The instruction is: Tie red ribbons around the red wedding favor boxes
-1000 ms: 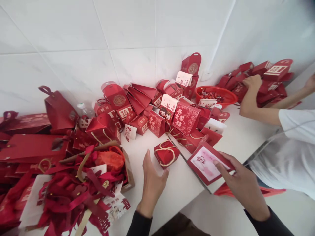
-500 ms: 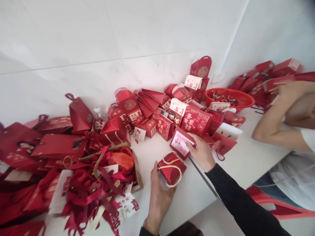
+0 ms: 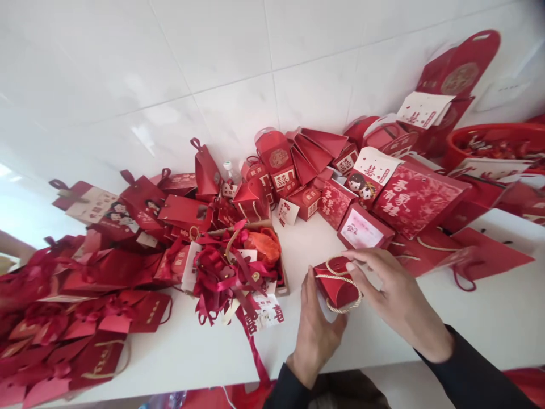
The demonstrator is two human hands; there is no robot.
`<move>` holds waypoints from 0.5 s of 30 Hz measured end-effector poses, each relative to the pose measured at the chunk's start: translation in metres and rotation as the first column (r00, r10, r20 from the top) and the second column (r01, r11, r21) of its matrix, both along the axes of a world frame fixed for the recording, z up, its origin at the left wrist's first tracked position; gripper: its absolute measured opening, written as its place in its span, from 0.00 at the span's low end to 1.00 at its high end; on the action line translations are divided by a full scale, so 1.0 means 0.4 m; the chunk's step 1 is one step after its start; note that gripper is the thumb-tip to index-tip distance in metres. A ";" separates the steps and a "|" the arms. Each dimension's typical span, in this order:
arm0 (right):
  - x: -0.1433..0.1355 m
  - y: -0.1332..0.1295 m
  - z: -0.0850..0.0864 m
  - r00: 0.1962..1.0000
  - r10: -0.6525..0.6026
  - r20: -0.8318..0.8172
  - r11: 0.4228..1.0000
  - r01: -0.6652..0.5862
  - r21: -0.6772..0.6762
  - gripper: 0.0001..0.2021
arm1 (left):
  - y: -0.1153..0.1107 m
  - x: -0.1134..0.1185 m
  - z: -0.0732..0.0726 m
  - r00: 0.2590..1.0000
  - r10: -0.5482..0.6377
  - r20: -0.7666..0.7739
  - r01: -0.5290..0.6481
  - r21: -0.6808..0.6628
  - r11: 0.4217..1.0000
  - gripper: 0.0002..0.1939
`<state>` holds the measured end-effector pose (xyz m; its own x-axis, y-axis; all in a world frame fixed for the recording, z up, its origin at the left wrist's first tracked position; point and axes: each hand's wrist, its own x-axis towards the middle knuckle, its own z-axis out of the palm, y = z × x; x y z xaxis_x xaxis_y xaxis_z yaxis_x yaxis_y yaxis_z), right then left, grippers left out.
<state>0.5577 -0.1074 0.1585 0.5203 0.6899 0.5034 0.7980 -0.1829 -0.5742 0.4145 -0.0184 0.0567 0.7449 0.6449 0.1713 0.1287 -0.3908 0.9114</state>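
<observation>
A small red gift box (image 3: 336, 284) with looped cream rope handles (image 3: 347, 281) stands low over the white table. My left hand (image 3: 317, 335) wraps round its left and near sides, fingers on the left, thumb at the front. My right hand (image 3: 395, 292) reaches in from the right, its thumb and fingertips close together on the box's far right corner, beside the rope. Just behind them is another red box with a pink-and-white picture panel (image 3: 363, 228), apart from both hands.
An open carton (image 3: 281, 289) full of dark red ribbons (image 3: 225, 272) and an orange bundle is left of my hands. Many red gift boxes (image 3: 415, 199) line the wall, and red bags (image 3: 102, 352) crowd the left. A red basin (image 3: 457, 139) of small wrapped pieces stands at back right.
My right hand has let go of the box with the picture panel and moved to the rope-handled box. My left hand still holds that box. The view has turned left.
</observation>
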 end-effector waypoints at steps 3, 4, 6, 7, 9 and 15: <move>-0.014 0.037 0.006 0.994 0.102 -0.040 0.993 -0.104 -0.056 0.10 | -0.014 -0.023 0.015 0.999 0.033 -0.007 -0.033 0.054 0.998 0.47; -0.019 0.053 0.011 0.990 0.133 -0.046 0.988 -0.136 -0.067 0.10 | -0.018 -0.032 0.022 0.999 0.038 -0.012 -0.037 0.063 0.997 0.45; -0.033 0.093 0.024 0.980 0.192 -0.048 0.976 -0.196 -0.099 0.10 | -0.027 -0.052 0.037 0.999 0.036 -0.026 -0.034 0.066 0.997 0.43; -0.040 0.118 0.033 0.974 0.221 -0.047 0.965 -0.226 -0.135 0.10 | -0.031 -0.062 0.044 0.999 0.040 -0.034 -0.038 0.063 0.997 0.41; -0.056 0.177 0.051 0.965 0.257 -0.045 0.940 -0.260 -0.220 0.09 | -0.038 -0.081 0.060 0.996 0.074 -0.040 -0.071 0.060 0.996 0.38; -0.112 0.329 0.090 0.948 0.317 -0.022 0.919 -0.313 -0.240 0.08 | -0.042 -0.140 0.097 0.953 0.292 0.084 -0.294 0.012 0.956 0.21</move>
